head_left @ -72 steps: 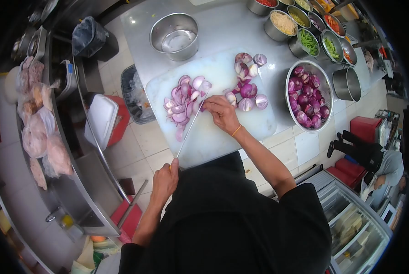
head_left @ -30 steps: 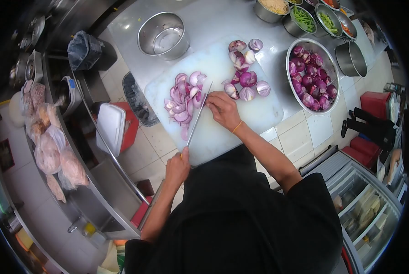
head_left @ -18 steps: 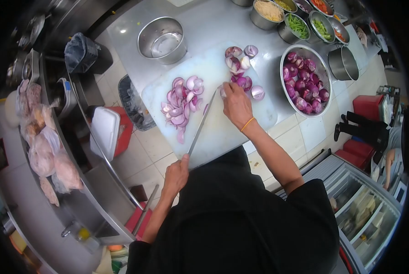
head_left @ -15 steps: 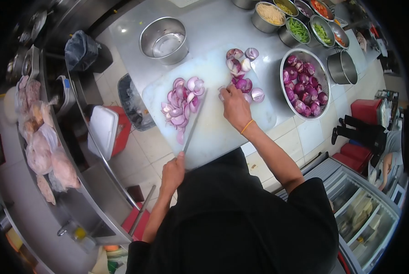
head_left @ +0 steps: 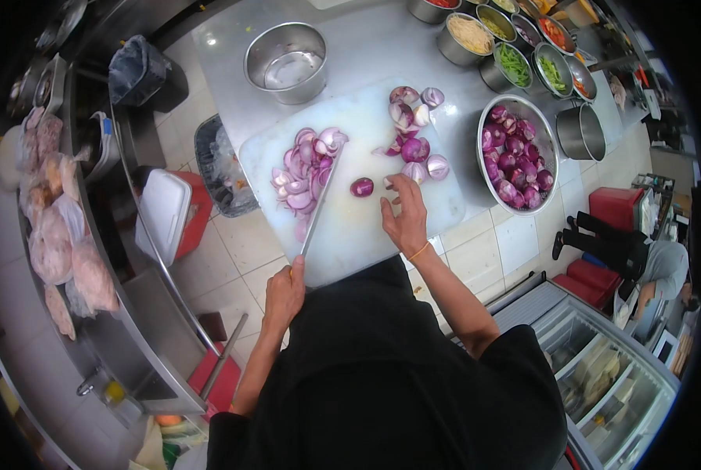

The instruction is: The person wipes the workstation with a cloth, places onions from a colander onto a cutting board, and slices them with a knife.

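My left hand (head_left: pixel 286 291) is wrapped round the handle of a knife (head_left: pixel 320 207). Its long blade lies along the right side of a heap of sliced red onion (head_left: pixel 303 168) on the white cutting board (head_left: pixel 342 254). My right hand (head_left: pixel 406 218) is over the board's right part, fingers bent and apart. Just left of its fingertips sits a small purple onion piece (head_left: pixel 362 187), apart from the hand. Behind the right hand lie several peeled and halved red onions (head_left: pixel 415 149), with bits of skin among them.
A steel pot (head_left: pixel 286 92) stands behind the board. To the right is a colander (head_left: pixel 550 160) of red onions. Bowls of cut vegetables (head_left: pixel 513 64) fill the back right, near another pot (head_left: pixel 581 133). A person (head_left: pixel 640 258) is at the far right.
My right hand has drawn back toward me from the onion pile and its fingers have spread. A purple onion piece now shows on the board. The knife stays beside the slices.
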The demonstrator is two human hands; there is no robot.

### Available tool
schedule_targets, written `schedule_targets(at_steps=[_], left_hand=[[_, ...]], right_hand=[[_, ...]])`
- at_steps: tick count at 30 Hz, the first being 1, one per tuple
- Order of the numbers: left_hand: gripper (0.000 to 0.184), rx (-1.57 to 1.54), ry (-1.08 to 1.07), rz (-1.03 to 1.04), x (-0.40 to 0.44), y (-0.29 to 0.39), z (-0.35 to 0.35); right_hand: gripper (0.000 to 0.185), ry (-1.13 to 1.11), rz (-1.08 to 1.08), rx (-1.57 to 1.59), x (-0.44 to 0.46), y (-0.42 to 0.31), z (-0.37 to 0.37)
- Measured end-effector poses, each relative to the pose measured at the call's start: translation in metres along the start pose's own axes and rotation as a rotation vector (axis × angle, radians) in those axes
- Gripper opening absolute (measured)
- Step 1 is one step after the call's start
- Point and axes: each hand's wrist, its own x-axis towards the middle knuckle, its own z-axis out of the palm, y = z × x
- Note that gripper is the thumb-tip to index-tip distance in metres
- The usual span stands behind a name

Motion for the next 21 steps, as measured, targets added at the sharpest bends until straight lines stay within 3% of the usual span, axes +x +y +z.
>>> schedule_targets(at_steps=[2,8,11,21], left_hand=[[0.071,0.014,0.021,0.026,0.001,-0.005,0.005],[0.069,0.027,0.008,0.023,0.002,-0.005,0.004],[0.068,0.035,0.027,0.047,-0.002,-0.002,0.0],[0.065,0.178,0.033,0.019,-0.02,0.007,-0.002]], right_hand=[[0.033,0.023,-0.056,-0.136,0.006,0.003,0.002],[0.027,-0.082,-0.12,-0.101,0.009,0.002,0.034],[0.026,-0.13,-0.281,0.001,0.024,0.01,0.043],[0.026,-0.209,-0.273,0.082,0.037,0.014,0.049]])
